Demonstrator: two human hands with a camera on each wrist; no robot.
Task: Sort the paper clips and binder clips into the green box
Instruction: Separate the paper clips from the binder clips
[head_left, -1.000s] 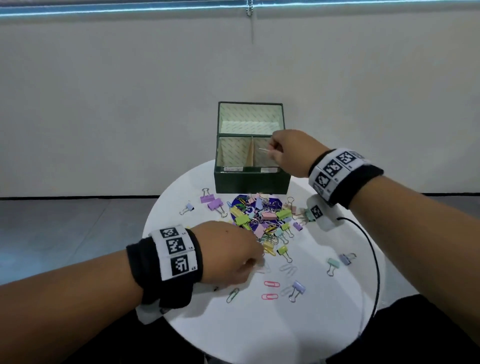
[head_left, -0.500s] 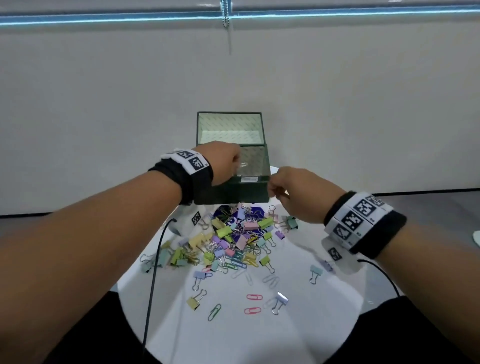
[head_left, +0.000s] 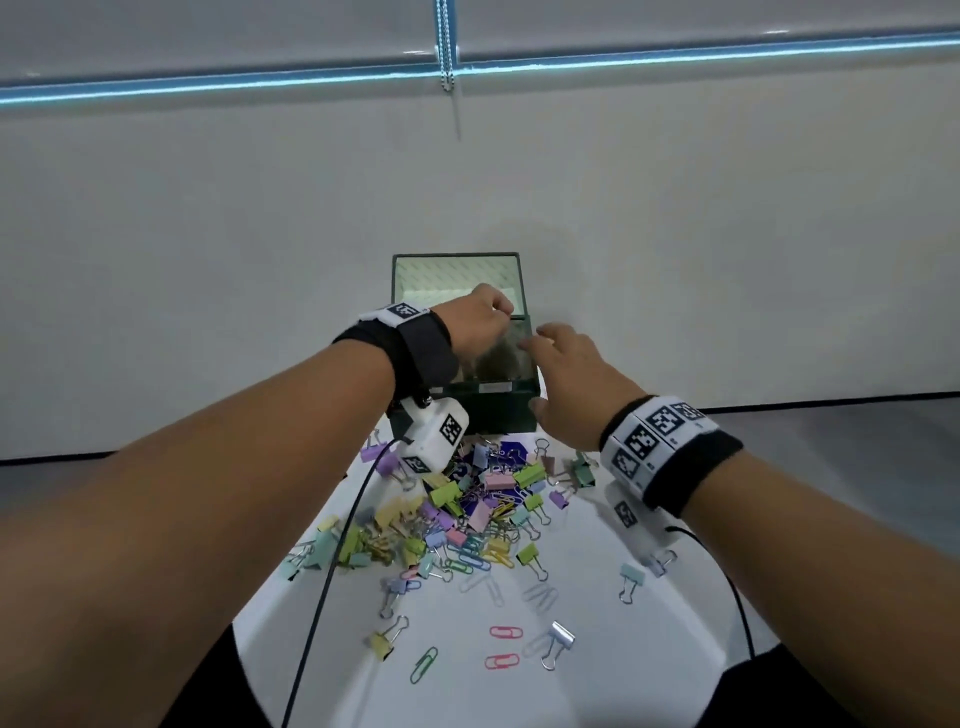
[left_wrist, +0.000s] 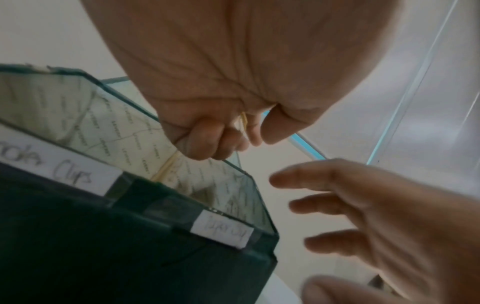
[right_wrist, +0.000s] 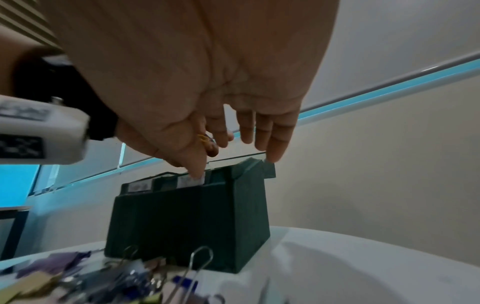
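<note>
The green box (head_left: 498, 410) stands open at the back of the round white table (head_left: 623, 649), with paper labels on its front rim. My left hand (head_left: 493, 314) hovers over the box's right side, pinching a yellow paper clip (left_wrist: 244, 121) between thumb and fingertips. My right hand (head_left: 561, 374) is by the box's right front corner, fingers straight and spread, holding nothing; in the right wrist view its fingertips (right_wrist: 272, 150) reach the box's rim. A mixed pile of coloured binder clips and paper clips (head_left: 467, 509) lies in front of the box.
Loose clips are scattered toward the table's near edge, among them two pink paper clips (head_left: 504, 647), a green one (head_left: 423, 665) and a silver binder clip (head_left: 558, 642). Black cables (head_left: 332, 587) run from both wrist cameras across the table. A wall stands right behind the box.
My left hand has left the pile and risen over the box with a yellow paper clip. My right hand dropped from the box toward the pile, then opened beside the box's right corner.
</note>
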